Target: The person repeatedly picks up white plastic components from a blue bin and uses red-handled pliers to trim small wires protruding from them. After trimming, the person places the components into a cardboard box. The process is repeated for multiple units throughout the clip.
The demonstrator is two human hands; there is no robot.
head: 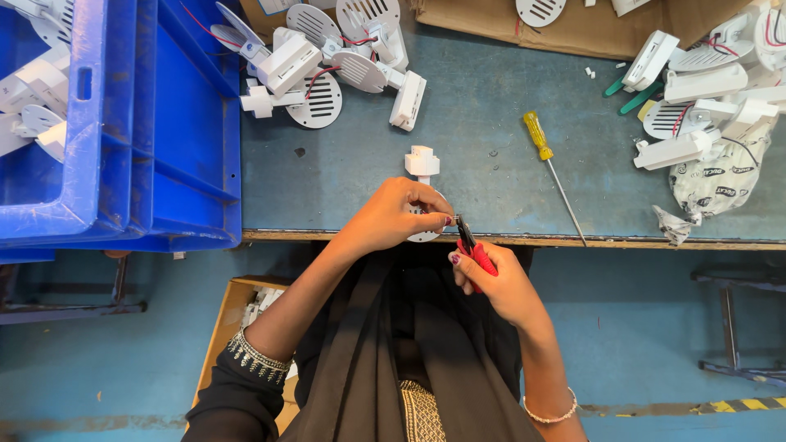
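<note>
My left hand (399, 214) grips a white plastic part (422, 167) with a round slotted disc and a blocky stem, held at the near edge of the blue-grey workbench (491, 180). My right hand (495, 282) holds red-handled pliers (472, 245), and their dark jaws touch the disc right beside my left fingertips. Most of the disc is hidden under my left hand.
Blue plastic crates (123, 139) with white parts sit at the left. Piles of white slotted parts with red wires lie at the top middle (327, 65) and right (704, 90). A yellow-handled screwdriver (550, 168) lies right of my hands. A cardboard box (246, 311) stands on the floor.
</note>
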